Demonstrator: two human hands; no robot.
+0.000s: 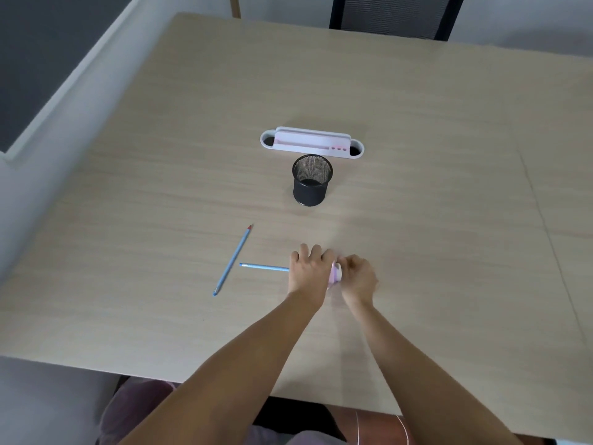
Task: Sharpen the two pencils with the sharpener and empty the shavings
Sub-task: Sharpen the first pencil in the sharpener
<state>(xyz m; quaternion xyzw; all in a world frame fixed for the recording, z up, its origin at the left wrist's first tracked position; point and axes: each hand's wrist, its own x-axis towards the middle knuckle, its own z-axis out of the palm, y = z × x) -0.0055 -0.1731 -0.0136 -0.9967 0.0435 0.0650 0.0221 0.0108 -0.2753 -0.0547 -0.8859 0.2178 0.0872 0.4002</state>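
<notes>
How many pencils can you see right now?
2. One blue pencil lies loose on the table, left of the hands. The other pencil runs under the left hand toward the pink sharpener.

one view only — a wide-angle camera on the person's head, looking forward and steeply down over the pale wood-grain table [417, 123]. the near edge sits low in frame, the far edge and a dark mesh-backed chair [391, 14] up top — lines bow toward the borders.
</notes>
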